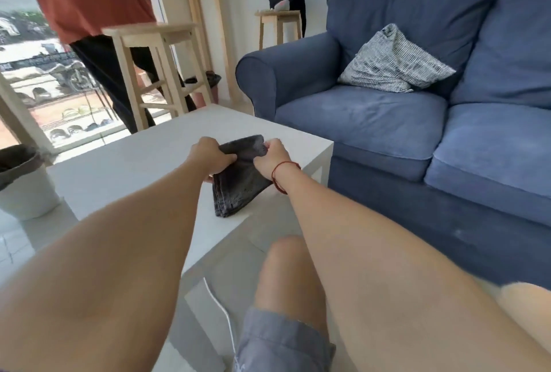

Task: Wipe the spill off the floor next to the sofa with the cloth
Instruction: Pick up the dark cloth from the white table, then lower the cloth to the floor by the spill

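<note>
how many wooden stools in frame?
2. One tall stool stands left of the sofa, partly in front of a standing person. A smaller stool stands by the back wall behind the sofa's armrest. More may be hidden out of view.

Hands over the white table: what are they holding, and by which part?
Both the left hand and right hand grip the folded dark cloth at its far top edge, one at each corner.

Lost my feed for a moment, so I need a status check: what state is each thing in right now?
cloth: folded, dark, held over the white table
left hand: closed on the cloth
right hand: closed on the cloth
sofa: unoccupied except a striped cushion
bin: lined, open
spill: not in view
</note>
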`<state>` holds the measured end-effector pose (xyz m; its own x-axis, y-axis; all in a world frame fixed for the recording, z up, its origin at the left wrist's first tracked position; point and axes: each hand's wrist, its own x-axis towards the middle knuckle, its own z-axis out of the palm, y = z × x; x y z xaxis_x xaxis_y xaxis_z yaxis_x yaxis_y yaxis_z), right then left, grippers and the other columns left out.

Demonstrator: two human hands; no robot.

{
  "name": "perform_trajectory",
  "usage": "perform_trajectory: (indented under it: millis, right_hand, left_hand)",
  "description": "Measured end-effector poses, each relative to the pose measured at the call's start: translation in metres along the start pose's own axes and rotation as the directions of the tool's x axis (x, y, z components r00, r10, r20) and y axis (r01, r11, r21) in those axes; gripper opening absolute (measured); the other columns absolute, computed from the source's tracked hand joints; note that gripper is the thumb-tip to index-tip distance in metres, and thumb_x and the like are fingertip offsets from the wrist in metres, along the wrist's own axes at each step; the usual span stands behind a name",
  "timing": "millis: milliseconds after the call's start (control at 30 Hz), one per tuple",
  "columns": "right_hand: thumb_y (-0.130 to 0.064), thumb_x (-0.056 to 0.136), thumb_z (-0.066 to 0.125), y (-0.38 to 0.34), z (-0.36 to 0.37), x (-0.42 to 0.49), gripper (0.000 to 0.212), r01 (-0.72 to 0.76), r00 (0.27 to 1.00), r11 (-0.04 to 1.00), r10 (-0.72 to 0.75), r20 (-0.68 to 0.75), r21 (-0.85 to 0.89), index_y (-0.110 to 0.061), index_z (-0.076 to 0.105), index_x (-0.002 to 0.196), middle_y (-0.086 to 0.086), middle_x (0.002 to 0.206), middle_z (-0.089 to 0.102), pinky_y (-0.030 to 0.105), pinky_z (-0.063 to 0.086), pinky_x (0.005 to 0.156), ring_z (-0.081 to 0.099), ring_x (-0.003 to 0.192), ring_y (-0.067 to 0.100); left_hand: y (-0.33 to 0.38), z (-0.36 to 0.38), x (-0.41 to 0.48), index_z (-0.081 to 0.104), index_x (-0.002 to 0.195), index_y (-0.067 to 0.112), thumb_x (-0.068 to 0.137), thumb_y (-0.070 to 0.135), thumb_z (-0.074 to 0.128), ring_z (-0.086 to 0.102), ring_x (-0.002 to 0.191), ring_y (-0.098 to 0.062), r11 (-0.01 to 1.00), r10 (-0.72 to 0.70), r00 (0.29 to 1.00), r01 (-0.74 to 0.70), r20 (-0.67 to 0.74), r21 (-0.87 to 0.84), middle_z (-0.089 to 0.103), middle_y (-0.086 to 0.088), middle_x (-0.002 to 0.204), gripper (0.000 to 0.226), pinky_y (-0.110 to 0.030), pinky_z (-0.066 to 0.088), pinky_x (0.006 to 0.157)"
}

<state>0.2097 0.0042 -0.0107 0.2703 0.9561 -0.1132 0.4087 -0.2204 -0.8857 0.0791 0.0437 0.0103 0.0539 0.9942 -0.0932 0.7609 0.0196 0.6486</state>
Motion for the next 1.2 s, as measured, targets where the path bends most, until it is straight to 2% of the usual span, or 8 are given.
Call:
perform_trajectory:
  millis: [133,267,333,467,567,667,1000,1200]
  right_hand:
    - [-0.007,0.089,0.048,0.046,-0.070,0.004,0.043,-0.031,0.977,0.999,0.033,-0.211,0.012,-0.010,0.046,0.132,0.014,0.130,0.054,0.028,0.041,0.089,0.052,0.119,0.033]
    - [-0.003,0.093,0.045,0.104,-0.139,-0.006,0.040,-0.017,0.915,0.987,0.080,-0.395,0.161,-0.010,0.053,0.132,0.010,0.131,0.057,0.026,0.039,0.099,0.052,0.123,0.027]
    - [0.000,0.093,0.045,0.133,-0.164,-0.015,0.041,0.005,0.890,0.937,0.155,-0.428,0.349,-0.010,0.053,0.132,0.005,0.125,0.059,0.022,0.041,0.098,0.055,0.116,0.020]
    - [0.000,0.091,0.050,0.184,-0.193,-0.029,0.039,0.044,0.841,0.760,0.322,-0.435,0.648,-0.017,0.060,0.124,0.012,0.123,0.065,0.045,0.049,0.101,0.062,0.113,0.029]
    - [-0.001,0.092,0.051,0.215,-0.204,-0.036,0.037,0.043,0.815,0.656,0.413,-0.406,0.754,-0.017,0.060,0.125,0.013,0.124,0.064,0.048,0.050,0.099,0.063,0.112,0.031]
    - [-0.001,0.093,0.050,0.245,-0.208,-0.036,0.037,0.033,0.794,0.592,0.474,-0.381,0.805,-0.016,0.059,0.126,0.015,0.124,0.065,0.049,0.050,0.098,0.064,0.111,0.032]
    - [0.000,0.093,0.048,0.336,-0.191,-0.005,0.039,-0.142,0.672,0.694,0.591,-0.446,0.705,-0.013,0.059,0.128,0.010,0.123,0.064,0.036,0.048,0.102,0.062,0.109,0.024]
    - [0.002,0.094,0.047,0.376,-0.173,0.019,0.038,-0.207,0.632,0.681,0.641,-0.435,0.703,-0.006,0.055,0.130,0.015,0.127,0.061,0.036,0.046,0.103,0.059,0.116,0.028]
  left_hand:
    - [0.067,0.061,-0.008,0.058,0.101,0.002,0.081,0.023,0.076,0.069,0.084,-0.037,0.984,0.125,0.989,-0.113,0.080,-0.135,0.063,-0.016,0.095,0.034,-0.046,0.061,0.073]
    - [0.111,0.136,-0.022,0.063,0.090,0.005,0.071,0.010,0.084,0.063,0.078,-0.026,0.935,0.208,0.944,-0.116,0.256,-0.335,0.063,-0.014,0.091,0.029,-0.039,0.059,0.080]
    - [0.122,0.177,-0.024,0.067,0.097,0.000,0.068,0.008,0.085,0.067,0.085,-0.027,0.854,0.194,0.932,-0.007,0.305,-0.520,0.068,-0.017,0.100,0.035,-0.038,0.059,0.082]
    - [0.133,0.262,-0.017,0.061,0.122,0.002,0.055,0.040,0.087,0.072,0.095,-0.024,0.659,0.070,0.871,0.325,0.486,-0.678,0.072,-0.012,0.111,0.082,-0.035,0.058,0.083]
    - [0.151,0.297,-0.047,0.061,0.119,0.007,0.086,0.045,0.062,0.067,0.103,-0.024,0.591,0.088,0.699,0.537,0.710,-0.602,0.069,-0.011,0.114,0.051,-0.037,0.053,0.091]
    - [0.154,0.329,-0.058,0.063,0.107,0.007,0.098,0.034,0.048,0.065,0.090,-0.025,0.585,0.069,0.639,0.596,0.766,-0.550,0.067,-0.012,0.105,0.033,-0.037,0.053,0.085]
    - [0.124,0.416,-0.027,0.058,0.109,0.008,0.091,0.035,0.063,0.065,0.090,-0.030,0.785,-0.118,0.811,0.430,0.574,-0.446,0.065,-0.011,0.105,0.033,-0.035,0.055,0.076]
    - [0.105,0.449,-0.012,0.059,0.088,0.001,0.078,0.015,0.080,0.068,0.093,-0.028,0.625,-0.166,0.762,0.572,0.627,-0.530,0.066,-0.015,0.100,0.027,-0.037,0.057,0.085]
